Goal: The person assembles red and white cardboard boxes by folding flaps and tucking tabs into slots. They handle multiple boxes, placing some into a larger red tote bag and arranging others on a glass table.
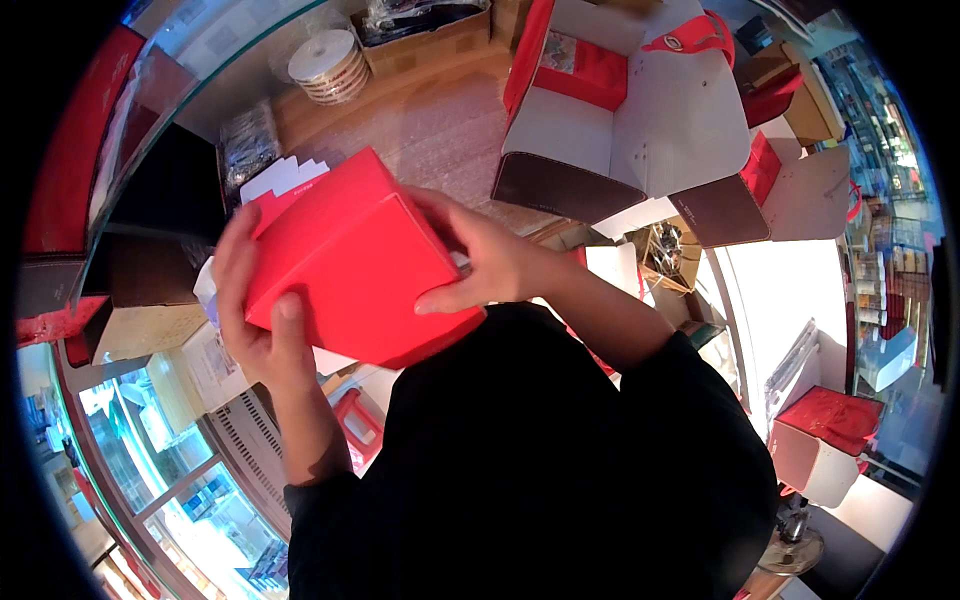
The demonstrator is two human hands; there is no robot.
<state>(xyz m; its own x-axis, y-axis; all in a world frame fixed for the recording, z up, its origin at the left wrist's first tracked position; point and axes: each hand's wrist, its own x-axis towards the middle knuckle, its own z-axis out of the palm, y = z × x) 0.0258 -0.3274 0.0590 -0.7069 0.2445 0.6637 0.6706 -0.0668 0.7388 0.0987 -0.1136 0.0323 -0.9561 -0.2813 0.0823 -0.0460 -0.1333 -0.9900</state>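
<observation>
A red cardboard box is held tilted in front of my body, gripped from both sides. My left hand is closed round its left side, with the thumb on the near face and the fingers toward the far edge. My right hand grips the right side, its thumb pressed on the red face and its other fingers partly hidden behind the box. White stepped card flaps show beyond the far left edge of the box. What is inside cannot be seen.
Open white-lined dark box with red contents stands on the wooden table. Beyond are a stack of ribbon spools and a cardboard carton. Another open box lies right. A red-topped box sits lower right; glass showcases flank both sides.
</observation>
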